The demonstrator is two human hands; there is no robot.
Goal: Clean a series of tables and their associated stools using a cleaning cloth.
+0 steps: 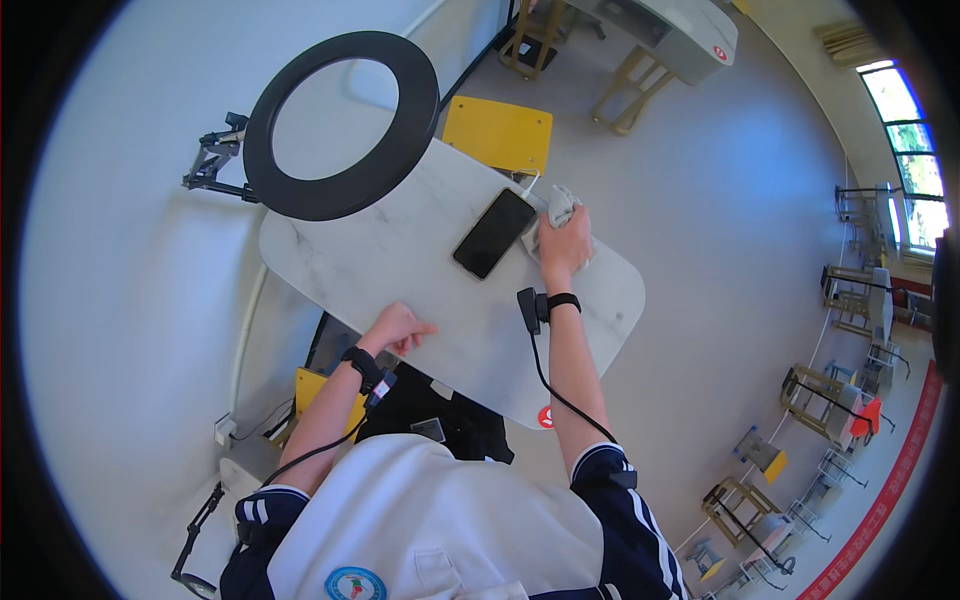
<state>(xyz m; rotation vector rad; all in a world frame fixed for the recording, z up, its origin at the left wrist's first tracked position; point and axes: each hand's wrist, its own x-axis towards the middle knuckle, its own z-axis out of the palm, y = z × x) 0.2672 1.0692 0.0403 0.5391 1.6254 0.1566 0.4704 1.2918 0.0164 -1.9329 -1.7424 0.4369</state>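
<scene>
My right hand (566,241) is closed on a light grey cloth (561,204) at the far right part of the white marble-patterned tabletop (360,247). Part of the cloth lies flat under the hand. Just left of it lies a black smartphone (495,233), screen up and dark, with a white cable (530,184) at its top end. My left hand (403,328) is at the near edge of the tabletop, fingers partly curled and one finger pointing right; it holds nothing. Both wrists wear black straps with cabled devices.
A black ring lamp (259,127) on a jointed arm overhangs the table's left end, by the wall. A yellow seat (498,133) stands beyond the far edge. Another yellow seat (311,390) is at the near left. Other desks and stools stand along the right side.
</scene>
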